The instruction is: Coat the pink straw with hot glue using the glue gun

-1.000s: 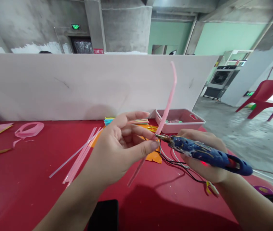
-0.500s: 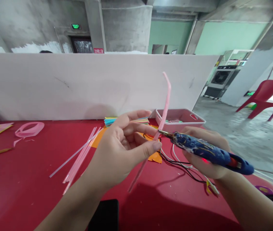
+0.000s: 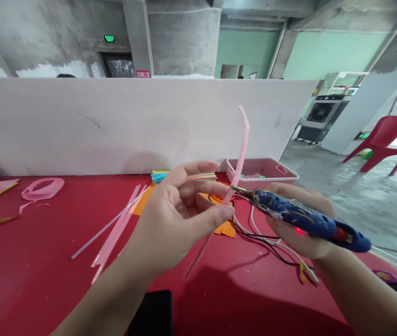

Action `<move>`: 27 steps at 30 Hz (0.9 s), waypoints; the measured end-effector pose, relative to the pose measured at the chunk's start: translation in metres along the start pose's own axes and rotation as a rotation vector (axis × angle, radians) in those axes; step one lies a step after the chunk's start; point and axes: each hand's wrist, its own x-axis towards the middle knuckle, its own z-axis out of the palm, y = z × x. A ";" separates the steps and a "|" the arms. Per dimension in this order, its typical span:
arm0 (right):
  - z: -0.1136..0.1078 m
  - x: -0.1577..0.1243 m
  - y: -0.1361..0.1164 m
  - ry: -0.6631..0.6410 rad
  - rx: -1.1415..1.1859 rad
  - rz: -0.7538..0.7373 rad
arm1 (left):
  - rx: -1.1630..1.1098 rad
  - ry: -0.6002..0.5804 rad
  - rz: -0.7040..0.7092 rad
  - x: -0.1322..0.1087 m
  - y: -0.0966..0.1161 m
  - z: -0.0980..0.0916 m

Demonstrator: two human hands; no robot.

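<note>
In the head view my left hand (image 3: 180, 210) pinches a thin pink stick (image 3: 242, 154) between thumb and fingers. The stick stands tilted: its thicker, matte upper part bends over at the tip, and its thinner see-through lower end points down toward the table. My right hand (image 3: 303, 219) is wrapped round a worn blue hot glue gun (image 3: 300, 217) with a small red light glowing on it. The gun's metal nozzle (image 3: 242, 191) is at the stick, just above my left fingertips. Whether it touches, I cannot tell.
On the red table (image 3: 54, 298) lie several pink sticks (image 3: 119, 228), coloured strips (image 3: 159, 176), orange sheets (image 3: 226, 228), cables (image 3: 265, 238), a pink paper loop (image 3: 43, 188) and a black phone (image 3: 152, 312). A pink basket (image 3: 272, 175) stands before a white panel (image 3: 114, 121).
The glue gun's nozzle has shifted very slightly up along the stick. My left hand keeps its pinch, almost unmoved.
</note>
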 end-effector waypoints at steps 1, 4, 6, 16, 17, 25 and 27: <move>0.000 0.000 0.000 0.001 -0.002 -0.002 | 0.003 0.000 -0.001 0.000 0.000 0.000; 0.000 0.001 -0.001 0.003 0.004 -0.008 | 0.005 -0.011 -0.005 0.000 0.001 -0.001; 0.000 0.001 -0.001 0.006 0.004 -0.003 | 0.003 -0.011 -0.005 -0.001 0.001 -0.001; 0.000 -0.005 0.006 0.005 -0.036 0.023 | 0.018 -0.014 -0.006 0.000 -0.001 -0.002; -0.001 -0.005 0.006 0.008 -0.036 0.022 | 0.021 -0.010 -0.004 0.000 -0.001 -0.002; -0.002 -0.002 0.005 0.001 -0.038 0.029 | 0.018 -0.018 -0.021 -0.001 0.003 0.001; -0.003 -0.002 0.006 0.005 -0.035 0.038 | 0.021 -0.024 -0.013 -0.001 0.003 0.002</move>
